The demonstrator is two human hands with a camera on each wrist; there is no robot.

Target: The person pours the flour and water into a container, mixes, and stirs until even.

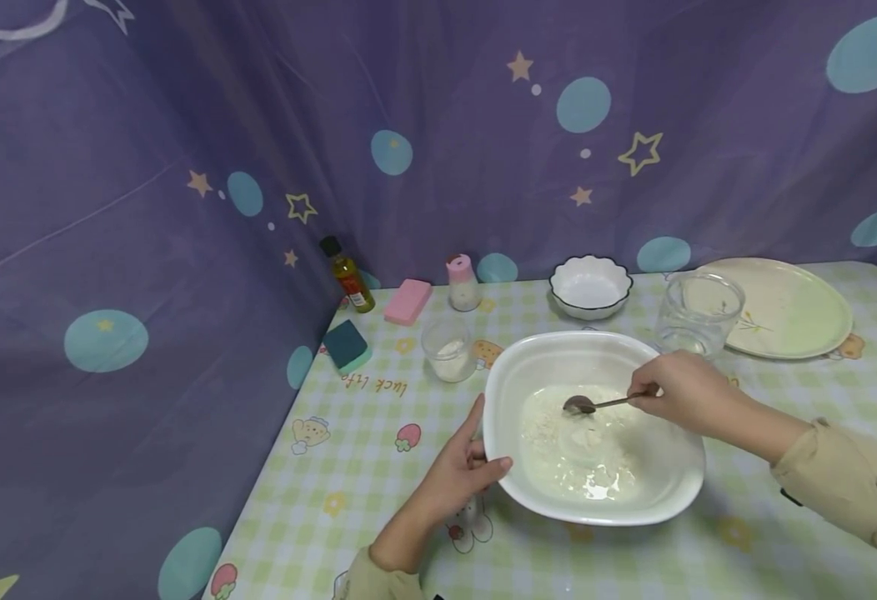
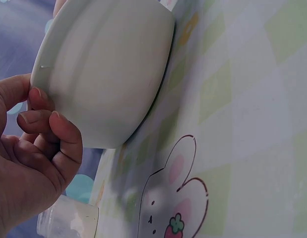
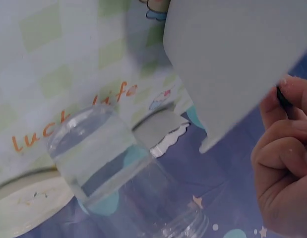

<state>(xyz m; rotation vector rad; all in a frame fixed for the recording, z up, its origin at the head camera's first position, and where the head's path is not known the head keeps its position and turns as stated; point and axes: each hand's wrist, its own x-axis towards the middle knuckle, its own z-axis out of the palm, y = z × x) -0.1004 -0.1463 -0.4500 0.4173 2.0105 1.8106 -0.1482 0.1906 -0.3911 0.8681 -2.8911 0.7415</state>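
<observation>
A large white basin (image 1: 517, 362) holds a pale milky liquid with whitish lumps (image 1: 584, 446). My left hand (image 1: 457, 471) grips the basin's left rim, thumb over the edge and fingers curled beneath it, as the left wrist view also shows. Over the basin's right side, my right hand (image 1: 682, 392) pinches the handle of a metal spoon (image 1: 579, 406). The spoon's bowl is at the liquid near the middle of the basin. In the right wrist view the basin's outer wall (image 3: 232, 54) hides the spoon's bowl.
Behind the basin stand a clear jug of water (image 1: 697, 317), a scalloped white bowl (image 1: 591, 287) and an oval plate (image 1: 799, 312). Leftward are a cup of white powder (image 1: 449, 354), a pink-topped shaker (image 1: 463, 283), a pink sponge (image 1: 408, 302), a green sponge (image 1: 347, 346) and an oil bottle (image 1: 350, 279).
</observation>
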